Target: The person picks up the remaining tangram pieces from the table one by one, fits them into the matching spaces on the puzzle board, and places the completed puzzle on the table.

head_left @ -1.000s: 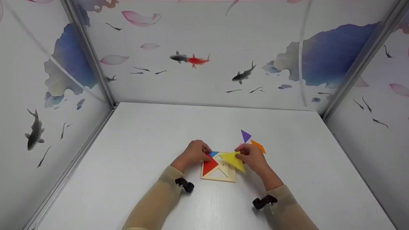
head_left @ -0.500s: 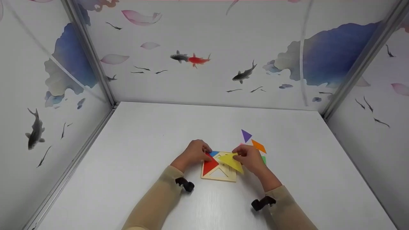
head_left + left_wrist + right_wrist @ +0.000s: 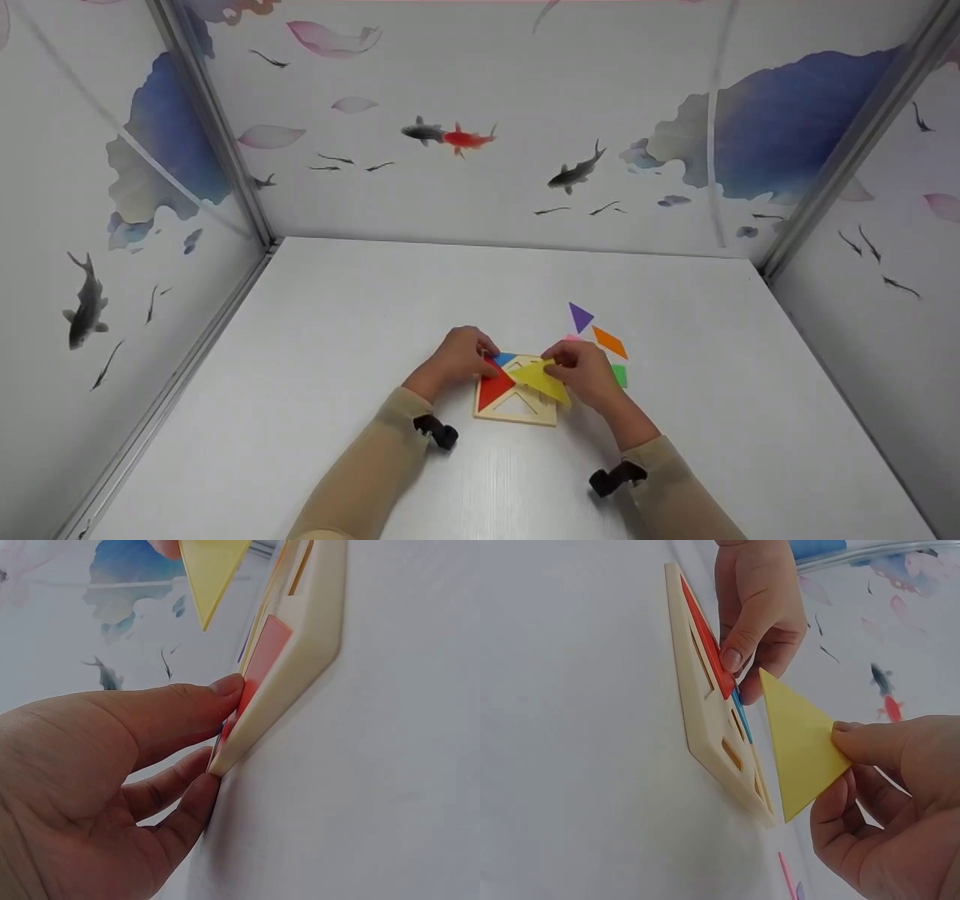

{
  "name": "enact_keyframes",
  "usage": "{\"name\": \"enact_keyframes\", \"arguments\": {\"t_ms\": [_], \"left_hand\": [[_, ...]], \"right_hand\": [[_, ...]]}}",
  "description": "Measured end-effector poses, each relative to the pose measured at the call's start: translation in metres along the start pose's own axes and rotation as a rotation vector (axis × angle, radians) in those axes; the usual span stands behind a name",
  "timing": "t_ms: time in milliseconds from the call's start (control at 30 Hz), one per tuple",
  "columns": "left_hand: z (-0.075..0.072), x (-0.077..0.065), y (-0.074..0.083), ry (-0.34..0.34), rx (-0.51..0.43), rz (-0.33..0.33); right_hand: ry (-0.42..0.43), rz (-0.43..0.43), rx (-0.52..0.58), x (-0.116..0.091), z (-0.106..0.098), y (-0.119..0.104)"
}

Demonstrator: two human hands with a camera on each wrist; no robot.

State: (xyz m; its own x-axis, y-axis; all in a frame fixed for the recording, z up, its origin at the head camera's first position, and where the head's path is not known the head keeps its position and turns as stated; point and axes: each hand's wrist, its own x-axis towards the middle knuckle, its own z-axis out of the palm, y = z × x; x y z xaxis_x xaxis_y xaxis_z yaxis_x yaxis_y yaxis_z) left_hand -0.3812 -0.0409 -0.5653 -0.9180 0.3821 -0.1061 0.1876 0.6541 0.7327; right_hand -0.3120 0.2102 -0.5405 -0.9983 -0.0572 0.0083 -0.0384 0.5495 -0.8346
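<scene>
A square wooden tangram board [image 3: 517, 421] lies flat on the table, with a red triangle [image 3: 493, 391] and a blue triangle [image 3: 504, 360] set in its recesses. My left hand [image 3: 457, 356] grips the board's left edge; in the left wrist view its thumb rests on the red triangle and its other fingers touch the edge. Between thumb and fingers, my right hand [image 3: 589, 371] pinches a yellow triangle [image 3: 802, 754]. This piece is tilted above the right part of the board, apart from it in the right wrist view, and covers some recesses from the head view.
Beyond and right of the board lie a purple triangle [image 3: 580, 317], an orange parallelogram [image 3: 610, 342], a green piece [image 3: 619, 375] and a pink piece [image 3: 572, 337], the last two partly hidden by the right hand. Printed panels [image 3: 480, 195] border the white table [image 3: 390, 292].
My right hand has moved slightly left with the yellow triangle, further over the board. The green piece has come into view beside it. My left hand stays on the board.
</scene>
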Motion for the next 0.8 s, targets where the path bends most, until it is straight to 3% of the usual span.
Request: {"name": "enact_keyframes", "arguments": {"t_ms": [800], "left_hand": [[0.001,-0.0013,0.0018,0.002,-0.018,-0.047]], "right_hand": [[-0.014,-0.01,-0.019,-0.0009,0.01,0.0008]]}}
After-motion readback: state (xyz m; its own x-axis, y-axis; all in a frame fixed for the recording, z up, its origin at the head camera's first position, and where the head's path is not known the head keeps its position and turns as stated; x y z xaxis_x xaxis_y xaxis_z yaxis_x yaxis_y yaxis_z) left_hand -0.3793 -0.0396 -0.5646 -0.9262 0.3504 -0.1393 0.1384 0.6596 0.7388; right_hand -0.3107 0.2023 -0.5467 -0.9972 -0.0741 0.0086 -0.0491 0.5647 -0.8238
